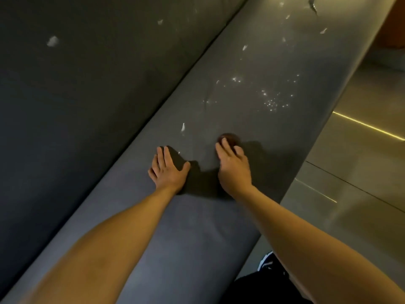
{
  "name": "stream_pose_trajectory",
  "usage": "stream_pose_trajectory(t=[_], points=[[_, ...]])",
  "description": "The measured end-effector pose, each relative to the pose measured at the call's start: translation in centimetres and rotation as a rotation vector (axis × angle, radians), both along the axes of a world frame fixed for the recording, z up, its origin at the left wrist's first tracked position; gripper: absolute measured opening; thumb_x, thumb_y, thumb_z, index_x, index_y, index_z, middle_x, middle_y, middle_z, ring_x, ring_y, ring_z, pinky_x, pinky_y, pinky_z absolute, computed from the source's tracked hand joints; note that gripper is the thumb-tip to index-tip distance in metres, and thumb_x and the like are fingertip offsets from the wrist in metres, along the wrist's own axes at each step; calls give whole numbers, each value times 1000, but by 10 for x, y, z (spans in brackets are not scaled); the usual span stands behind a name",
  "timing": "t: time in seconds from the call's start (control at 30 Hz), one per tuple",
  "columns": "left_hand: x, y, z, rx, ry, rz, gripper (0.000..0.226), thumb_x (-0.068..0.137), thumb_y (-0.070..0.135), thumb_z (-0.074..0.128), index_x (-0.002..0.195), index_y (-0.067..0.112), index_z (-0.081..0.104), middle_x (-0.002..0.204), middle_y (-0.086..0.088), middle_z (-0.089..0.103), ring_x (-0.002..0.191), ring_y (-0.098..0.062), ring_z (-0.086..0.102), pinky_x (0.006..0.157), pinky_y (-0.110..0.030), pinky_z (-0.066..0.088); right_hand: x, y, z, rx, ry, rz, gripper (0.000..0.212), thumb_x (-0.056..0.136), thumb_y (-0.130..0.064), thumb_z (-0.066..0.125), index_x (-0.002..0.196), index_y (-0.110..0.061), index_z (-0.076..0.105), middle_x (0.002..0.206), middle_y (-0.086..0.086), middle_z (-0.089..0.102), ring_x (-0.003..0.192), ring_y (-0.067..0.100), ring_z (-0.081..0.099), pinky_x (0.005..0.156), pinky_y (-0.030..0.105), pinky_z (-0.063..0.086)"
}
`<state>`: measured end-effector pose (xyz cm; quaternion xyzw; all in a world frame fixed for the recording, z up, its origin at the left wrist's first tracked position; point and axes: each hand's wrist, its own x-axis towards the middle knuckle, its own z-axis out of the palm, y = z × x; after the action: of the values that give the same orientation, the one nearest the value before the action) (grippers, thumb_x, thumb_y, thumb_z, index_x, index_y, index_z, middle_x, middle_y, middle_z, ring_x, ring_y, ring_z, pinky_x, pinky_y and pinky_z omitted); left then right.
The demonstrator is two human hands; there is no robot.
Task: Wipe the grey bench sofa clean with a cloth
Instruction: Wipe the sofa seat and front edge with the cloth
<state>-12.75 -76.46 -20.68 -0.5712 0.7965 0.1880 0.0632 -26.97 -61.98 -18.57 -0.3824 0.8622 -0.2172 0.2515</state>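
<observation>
Now left hand (168,170) lying flat, fingers spread, on grey seat (175,227); right hand (233,165) at 3 o'clock pressing brownish cloth (229,138), pale specks (271,102) at 1 o'clock.

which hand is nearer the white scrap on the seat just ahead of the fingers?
Left. The left hand lies flat on the seat, fingertips just below the white scrap. The right hand, over a small dark object, sits farther off to the scrap's right.

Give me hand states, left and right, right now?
Left hand: open, flat on the seat, holding nothing.
Right hand: fingers over a small dark brownish thing on the seat; grip cannot be told.
</observation>
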Motion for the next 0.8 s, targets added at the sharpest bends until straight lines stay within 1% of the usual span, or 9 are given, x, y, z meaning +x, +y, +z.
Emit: stream_pose_trajectory(t=[0.1, 0.23, 0.33, 0.43, 0.5, 0.57, 0.63, 0.7, 0.8], points=[[-1, 2, -1, -11, -3, -6, 94, 95, 62, 51, 161, 25, -4, 169, 1, -11, 154, -25, -4, 122, -51, -2, -24, -2, 3, 8, -20, -172, 65, 102, -13, 38, 162, -21, 13, 170, -3, 3, 152, 33, 7, 123, 48, 16], [-1, 3, -7, -38, 13, -20, 94, 94, 62, 50, 161, 25, -3, 169, 0, -9, 154, -26, -3, 122, -51, -4, -6, -21, 2, -48, -44, -169, 66, 99, -11, 43, 161, -16, 21, 168, 2, 16, 148, 34, 13, 122, 42, 17], [3, 2, -13, -65, 35, -36, 93, 93, 63, 50, 161, 25, -2, 169, -1, -7, 154, -27, -1, 121, -53, -3, 18, -42, -4, -140, -65, -105, 59, 99, -13, 45, 157, -11, 32, 164, 7, 30, 141, 34, 25, 119, 37, 20], [4, 1, -15, -81, 64, -66, 93, 93, 64, 50, 161, 24, 1, 169, -4, -3, 153, -28, 3, 121, -55, 2, 44, -57, -14, -226, -49, 61, 49, 99, -11, 43, 147, -6, 49, 151, 13, 49, 132, 36, 43, 111, 36, 31], [8, -5, -14, -76, 70, -98, 93, 92, 64, 52, 161, 23, 6, 169, -6, 2, 151, -31, 8, 120, -55, 5, 50, -57, -23, -247, 62, 173, 47, 96, -7, 51, 143, -6, 55, 147, 13, 54, 128, 37, 51, 108, 43, 41], [14, -15, -11, -102, 74, -152, 95, 87, 71, 54, 159, 22, 16, 165, -8, 13, 146, -33, 17, 119, -54, 10, 40, -52, -25, -189, 216, 218, 57, 92, -5, 59, 148, -13, 50, 154, 9, 47, 130, 38, 47, 106, 51, 43], [22, -32, -6, -121, 99, -227, 95, 82, 77, 56, 152, 21, 28, 155, -9, 26, 137, -36, 26, 116, -53, 18, 24, -50, -22, -94, 288, 73, 60, 97, -12, 55, 154, -20, 40, 163, 12, 30, 138, 40, 35, 112, 55, 33], [29, -50, -2, -150, 117, -317, 94, 79, 79, 57, 149, 22, 32, 149, -8, 28, 134, -34, 27, 115, -51, 18, 15, -54, -16, -33, 255, -182, 55, 103, -21, 47, 157, -22, 34, 165, 16, 21, 141, 41, 26, 115, 53, 25], [35, -73, -2, -168, 160, -392, 101, 78, 80, 58, 154, 23, 24, 156, -5, 22, 142, -29, 19, 119, -51, 9, 31, -70, -9, -44, 206, -240, 56, 100, -15, 49, 155, -14, 37, 159, 13, 35, 137, 39, 32, 113, 49, 33]])
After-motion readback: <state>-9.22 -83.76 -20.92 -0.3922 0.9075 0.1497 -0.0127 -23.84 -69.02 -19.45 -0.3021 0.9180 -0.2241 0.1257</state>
